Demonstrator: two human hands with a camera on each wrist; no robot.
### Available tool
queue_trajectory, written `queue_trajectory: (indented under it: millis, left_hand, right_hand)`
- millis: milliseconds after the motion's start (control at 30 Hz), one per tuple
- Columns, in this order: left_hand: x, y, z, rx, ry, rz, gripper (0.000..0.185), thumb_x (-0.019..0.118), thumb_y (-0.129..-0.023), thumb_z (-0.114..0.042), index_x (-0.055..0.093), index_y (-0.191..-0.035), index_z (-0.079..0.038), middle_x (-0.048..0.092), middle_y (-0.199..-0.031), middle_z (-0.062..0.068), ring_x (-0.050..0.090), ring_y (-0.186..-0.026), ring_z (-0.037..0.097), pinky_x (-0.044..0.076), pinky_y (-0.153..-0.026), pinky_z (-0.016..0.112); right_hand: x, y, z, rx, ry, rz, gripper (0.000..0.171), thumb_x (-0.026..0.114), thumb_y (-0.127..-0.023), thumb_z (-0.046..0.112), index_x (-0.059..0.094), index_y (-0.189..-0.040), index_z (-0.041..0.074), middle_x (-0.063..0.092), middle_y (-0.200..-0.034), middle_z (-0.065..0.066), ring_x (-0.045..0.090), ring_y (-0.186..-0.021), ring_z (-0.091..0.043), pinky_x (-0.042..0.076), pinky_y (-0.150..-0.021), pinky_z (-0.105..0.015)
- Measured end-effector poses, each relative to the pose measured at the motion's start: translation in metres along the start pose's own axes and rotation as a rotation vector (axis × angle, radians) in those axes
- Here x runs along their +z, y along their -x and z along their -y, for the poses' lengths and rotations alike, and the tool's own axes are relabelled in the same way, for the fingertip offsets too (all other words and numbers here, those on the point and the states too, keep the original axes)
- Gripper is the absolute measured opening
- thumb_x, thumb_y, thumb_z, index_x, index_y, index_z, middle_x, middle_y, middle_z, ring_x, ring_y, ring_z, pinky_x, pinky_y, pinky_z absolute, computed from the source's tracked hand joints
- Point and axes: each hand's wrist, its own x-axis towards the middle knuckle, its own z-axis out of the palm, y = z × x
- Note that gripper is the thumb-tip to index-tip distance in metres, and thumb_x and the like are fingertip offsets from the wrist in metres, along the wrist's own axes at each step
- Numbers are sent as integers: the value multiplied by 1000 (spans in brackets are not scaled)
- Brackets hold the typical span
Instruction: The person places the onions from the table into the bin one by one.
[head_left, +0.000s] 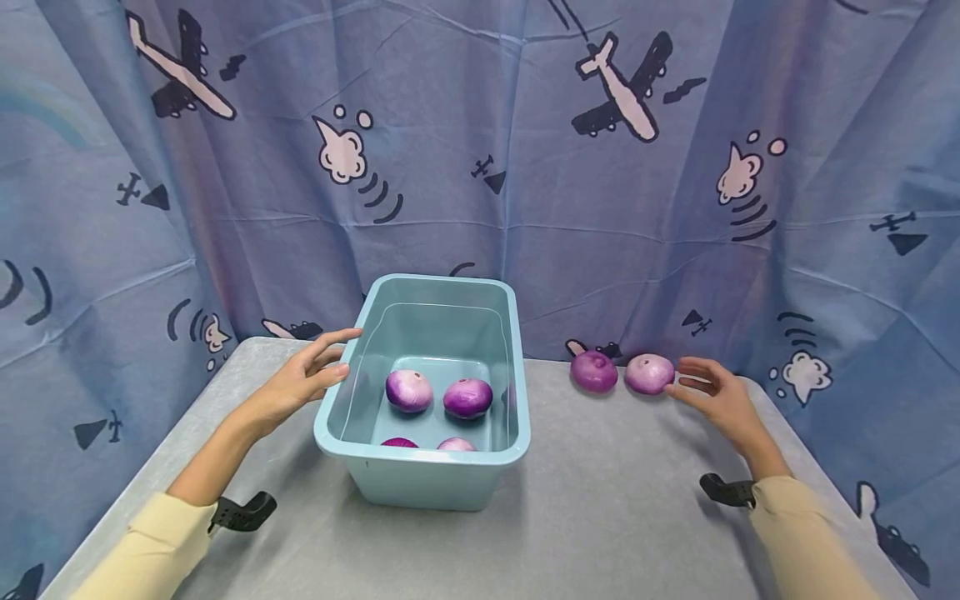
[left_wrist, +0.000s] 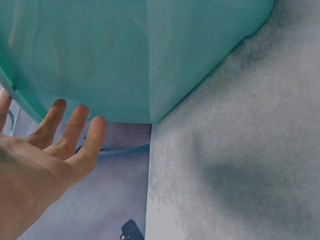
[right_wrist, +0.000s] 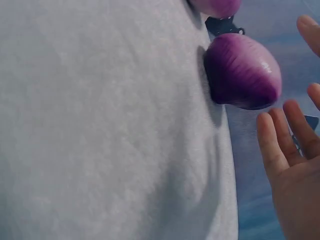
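Observation:
A light blue plastic bin (head_left: 427,483) stands on the table with several purple onions in it, including a paler one (head_left: 409,391) and a darker one (head_left: 468,398). My left hand (head_left: 311,371) is at the bin's left rim, fingers loosely extended; whether the fingertips touch it I cannot tell. The left wrist view shows this hand (left_wrist: 50,160) beside the bin's outer wall (left_wrist: 100,65). To the right, two more onions lie side by side: a darker one (head_left: 594,372) and a lighter one (head_left: 649,374). My right hand (head_left: 716,396) is spread beside the lighter onion (right_wrist: 243,71), not gripping it.
A grey cloth-like surface (head_left: 600,500) covers the table. Behind and around it hangs a blue curtain (head_left: 465,100) printed with planes and clouds, close to the table's back edge. Each wrist wears a black band, the left (head_left: 243,512) and the right (head_left: 727,490).

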Motion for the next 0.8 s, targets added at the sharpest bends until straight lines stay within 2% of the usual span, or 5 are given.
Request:
queue_trajectory:
  millis: [67, 133, 267, 433, 800]
  left_hand:
    - [0, 0, 0, 0, 4, 1, 56, 56, -106, -23, 35, -158, -19, 32, -155, 24, 45, -132, 43, 43, -99, 57]
    - [0, 0, 0, 0, 8, 2, 56, 55, -106, -23, 35, -158, -19, 31, -155, 24, 46, -131, 43, 44, -99, 56]
    - [-1, 0, 1, 2, 11, 4, 56, 56, -106, -23, 36, -158, -20, 31, -154, 24, 47, -130, 43, 45, -98, 55]
    - [-1, 0, 0, -3, 4, 6, 56, 55, -106, -24, 35, -158, -21, 29, -156, 24, 44, -133, 44, 42, -100, 58]
    - [-1, 0, 1, -4, -2, 15, 56, 55, -106, -24, 35, -158, -22, 30, -156, 24, 45, -132, 43, 41, -101, 60]
  right_hand:
    - [2, -3, -3, 12, -5, 7, 73, 75, -96, 27, 37, -149, -6, 43, -144, -32, 44, -128, -50, 49, -86, -19]
    - [4, -7, -7, 29, -6, 21, 79, 76, -95, 27, 32, -152, -5, 38, -147, -33, 41, -131, -52, 50, -95, -35]
    - [8, -15, -15, 60, -25, 51, 90, 79, -93, 26, 23, -157, -3, 29, -152, -35, 33, -135, -55, 35, -102, -67]
    - [13, -20, -14, 63, -51, 69, 96, 81, -91, 25, 19, -158, -3, 26, -153, -36, 29, -137, -57, 30, -103, -69]
    - [21, -30, -18, 44, -36, 69, 94, 84, -88, 23, 26, -157, -3, 29, -152, -36, 34, -134, -56, 31, -104, -68]
